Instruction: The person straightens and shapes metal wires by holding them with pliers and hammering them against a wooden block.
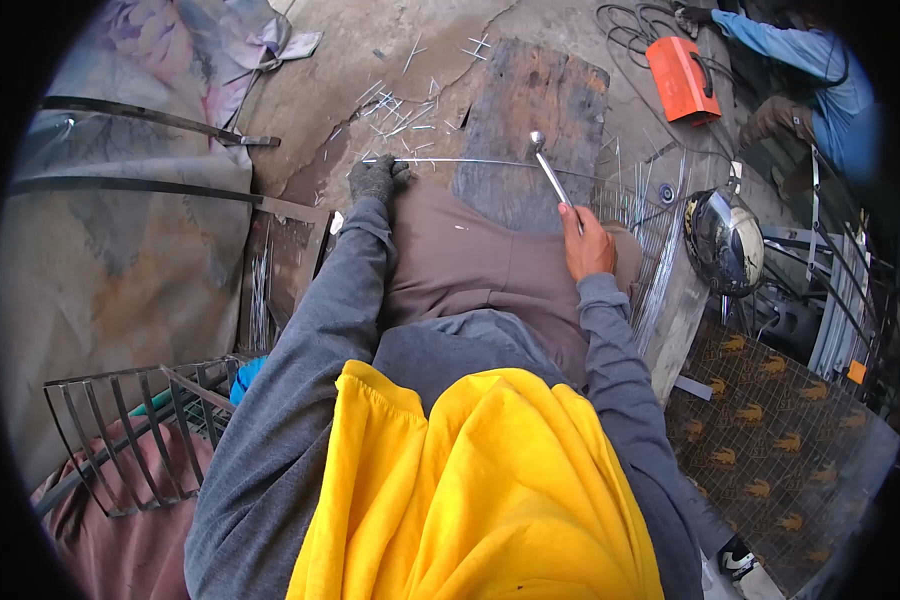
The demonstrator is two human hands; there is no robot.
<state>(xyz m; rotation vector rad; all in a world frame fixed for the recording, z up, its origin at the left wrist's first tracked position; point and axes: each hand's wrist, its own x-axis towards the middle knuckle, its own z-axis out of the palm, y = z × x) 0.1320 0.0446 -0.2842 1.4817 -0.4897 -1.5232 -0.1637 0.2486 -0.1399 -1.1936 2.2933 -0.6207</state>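
Observation:
My left hand [375,180], in a dark grey glove, is closed around the left end of a thin metal rod [460,160]. The rod runs to the right across a worn wooden board [510,95] on the ground ahead of my knees. In my bare right hand [588,245] is a shiny metal hammer [550,178], gripped low on its handle. Its rounded head points up and away, overlapping the rod and board in this view. Short cut pieces of rod [400,115] lie scattered on the concrete beyond my left hand.
Long thin rods [660,250] lie in a bundle at my right, near a welding helmet [725,240]. An orange machine [682,80] with cables stands farther off, beside a person in a blue shirt [785,45]. A metal grille [135,435] is at lower left.

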